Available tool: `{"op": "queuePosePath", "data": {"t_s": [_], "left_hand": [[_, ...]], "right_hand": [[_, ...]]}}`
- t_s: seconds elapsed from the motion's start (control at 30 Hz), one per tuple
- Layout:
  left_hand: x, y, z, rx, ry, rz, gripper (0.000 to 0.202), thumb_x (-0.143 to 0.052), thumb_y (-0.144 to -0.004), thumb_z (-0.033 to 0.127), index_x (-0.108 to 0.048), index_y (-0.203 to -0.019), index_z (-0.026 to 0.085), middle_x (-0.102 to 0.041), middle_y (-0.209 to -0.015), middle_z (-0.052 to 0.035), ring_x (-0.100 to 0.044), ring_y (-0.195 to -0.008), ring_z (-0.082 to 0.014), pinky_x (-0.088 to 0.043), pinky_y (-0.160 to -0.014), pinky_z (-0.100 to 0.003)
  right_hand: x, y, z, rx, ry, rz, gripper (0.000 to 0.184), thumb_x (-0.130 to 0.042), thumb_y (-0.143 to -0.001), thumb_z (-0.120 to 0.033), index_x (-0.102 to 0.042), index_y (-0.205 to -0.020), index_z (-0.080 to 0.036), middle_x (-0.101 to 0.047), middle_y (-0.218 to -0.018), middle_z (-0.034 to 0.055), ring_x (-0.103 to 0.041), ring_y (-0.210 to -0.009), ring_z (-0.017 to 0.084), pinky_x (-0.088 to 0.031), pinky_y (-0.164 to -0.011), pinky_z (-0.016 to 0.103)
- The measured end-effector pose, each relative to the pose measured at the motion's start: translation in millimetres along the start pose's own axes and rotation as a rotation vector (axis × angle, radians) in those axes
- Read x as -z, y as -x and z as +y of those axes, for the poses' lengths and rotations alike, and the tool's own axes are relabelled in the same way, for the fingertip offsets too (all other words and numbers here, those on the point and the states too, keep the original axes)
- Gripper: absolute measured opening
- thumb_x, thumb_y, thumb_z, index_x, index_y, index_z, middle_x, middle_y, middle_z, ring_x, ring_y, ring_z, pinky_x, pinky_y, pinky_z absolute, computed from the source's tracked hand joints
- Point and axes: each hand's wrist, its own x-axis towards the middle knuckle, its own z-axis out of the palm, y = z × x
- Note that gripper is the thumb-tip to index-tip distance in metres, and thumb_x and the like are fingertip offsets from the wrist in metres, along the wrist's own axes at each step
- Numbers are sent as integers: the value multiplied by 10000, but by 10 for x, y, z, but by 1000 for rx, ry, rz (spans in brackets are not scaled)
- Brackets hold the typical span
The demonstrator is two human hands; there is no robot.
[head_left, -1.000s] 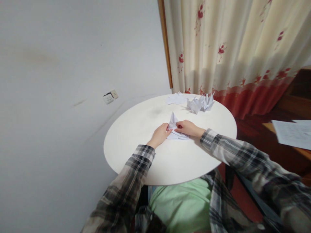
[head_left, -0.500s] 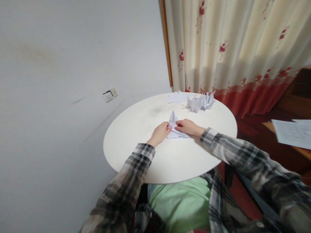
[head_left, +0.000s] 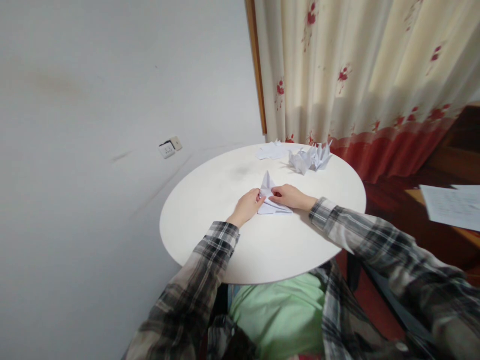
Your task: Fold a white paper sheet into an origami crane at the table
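A partly folded sheet of white paper (head_left: pixel 267 183) lies on the round white table (head_left: pixel 198 215), with a pointed flap standing up at its far end and layered folds at its near end. At its left edge, my left hand (head_left: pixel 247 205) pinches the paper between thumb and fingers. From the right, my right hand (head_left: pixel 291 195) grips the same paper, its thumb and fingertips closed on the middle folds. The fingertips cover part of the creases.
Several folded paper cranes (head_left: pixel 310 158) stand together at the table's back right. Flat white paper pieces (head_left: pixel 272 150) lie left of them. A floral curtain (head_left: pixel 356 75) hangs behind. Printed sheets (head_left: pixel 452 206) rest on a wooden surface at the right. A wall socket (head_left: pixel 167 149) is on the left.
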Motion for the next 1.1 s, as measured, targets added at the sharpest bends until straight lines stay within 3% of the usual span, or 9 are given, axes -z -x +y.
{"op": "queuePosePath", "data": {"t_s": [1.1], "left_hand": [[15,12,3,17,9,-21,217,-399,-800,360,-473,-721,172,-522,-691,-7,-466,-613,-123,-334,-560,-238]], "right_hand": [[-31,-9,23,8,-33,20,306,-407,-808,-421,-575,-846,-168,-624,-769,47,-529,-645,125,-300,-562,205]]}}
